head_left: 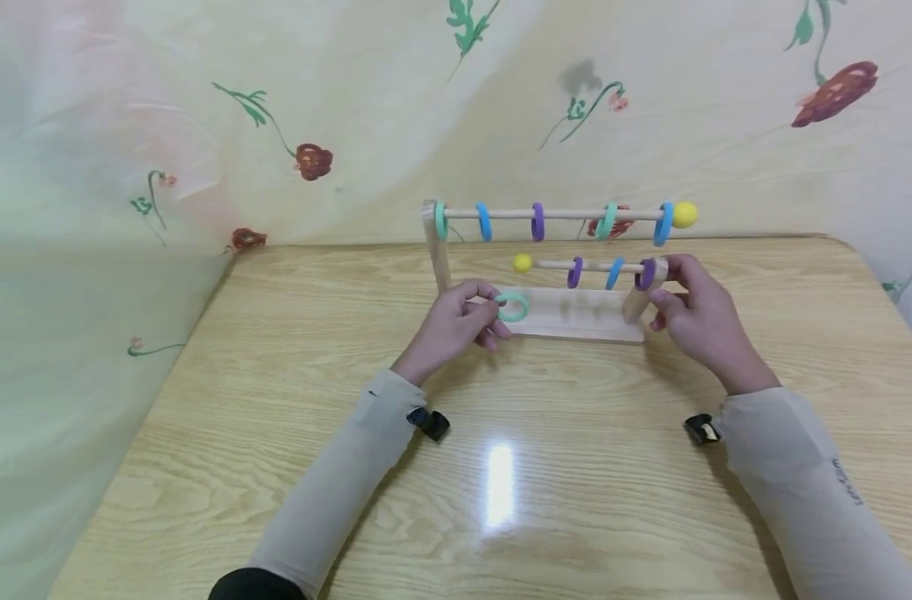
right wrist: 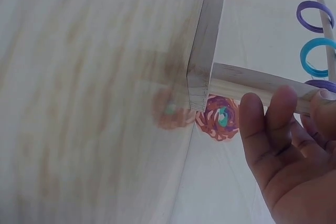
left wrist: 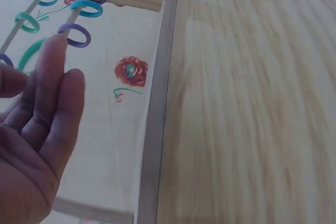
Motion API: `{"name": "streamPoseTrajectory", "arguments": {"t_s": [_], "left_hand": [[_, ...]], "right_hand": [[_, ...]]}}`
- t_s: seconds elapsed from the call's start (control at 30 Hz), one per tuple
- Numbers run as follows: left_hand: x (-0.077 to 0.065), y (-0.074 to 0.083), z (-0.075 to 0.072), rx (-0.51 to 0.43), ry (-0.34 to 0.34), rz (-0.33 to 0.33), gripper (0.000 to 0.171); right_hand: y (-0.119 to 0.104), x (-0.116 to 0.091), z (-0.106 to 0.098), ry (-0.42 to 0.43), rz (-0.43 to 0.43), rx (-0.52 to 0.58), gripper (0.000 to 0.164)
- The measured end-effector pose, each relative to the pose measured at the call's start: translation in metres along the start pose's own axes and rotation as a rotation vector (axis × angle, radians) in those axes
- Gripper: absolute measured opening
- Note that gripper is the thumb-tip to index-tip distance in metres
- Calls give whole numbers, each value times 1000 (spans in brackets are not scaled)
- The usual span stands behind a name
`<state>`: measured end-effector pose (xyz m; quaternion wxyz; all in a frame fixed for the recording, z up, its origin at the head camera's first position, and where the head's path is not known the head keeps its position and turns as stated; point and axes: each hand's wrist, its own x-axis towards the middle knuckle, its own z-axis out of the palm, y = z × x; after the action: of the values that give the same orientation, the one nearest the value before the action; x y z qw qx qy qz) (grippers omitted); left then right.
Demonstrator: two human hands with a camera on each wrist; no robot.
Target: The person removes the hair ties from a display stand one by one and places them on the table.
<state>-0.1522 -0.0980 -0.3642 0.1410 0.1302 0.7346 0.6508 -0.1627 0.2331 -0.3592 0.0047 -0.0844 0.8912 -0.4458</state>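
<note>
The table (head_left: 576, 400) runs back to the flowered cloth (head_left: 381, 192), and its left edge slants off well apart from me. The base (head_left: 583, 325) lies crosswise, with a broad stretch of wood between its front edge and my sleeves. From the right post (head_left: 634, 305) the short rod (head_left: 594, 267) juts left, its yellow ball (head_left: 523, 262) at the free end; a length of bare rod shows between that ball and the nearest purple ring (head_left: 574, 272). A blue ring (head_left: 614, 273) and another purple one sit nearer the post. Higher up, the long rod (head_left: 576, 215) leaves the left post (head_left: 437, 254) and bears five rings.

My left hand (head_left: 462, 318) pinches the green ring (head_left: 526, 308) by its left side; in the head view it shows over the base's left part, just below the ball and off the rod. My right hand (head_left: 702, 315) grips the right post's upper end with thumb and fingers. Both forearms angle inward toward the rack.
</note>
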Motion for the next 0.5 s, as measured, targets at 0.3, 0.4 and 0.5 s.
{"name": "streamPoseTrajectory", "arguments": {"t_s": [0.3,0.4,0.5], "left_hand": [[-24,-9,-25,204,-19,-150,15],[-30,-11,-31,307,-33,-189,13],[-35,-12,-36,406,-59,-235,10]], "right_hand": [[1,3,1,-32,-82,-28,43],[1,4,0,-54,-76,-48,42],[2,5,-2,-67,-64,-58,42]]}}
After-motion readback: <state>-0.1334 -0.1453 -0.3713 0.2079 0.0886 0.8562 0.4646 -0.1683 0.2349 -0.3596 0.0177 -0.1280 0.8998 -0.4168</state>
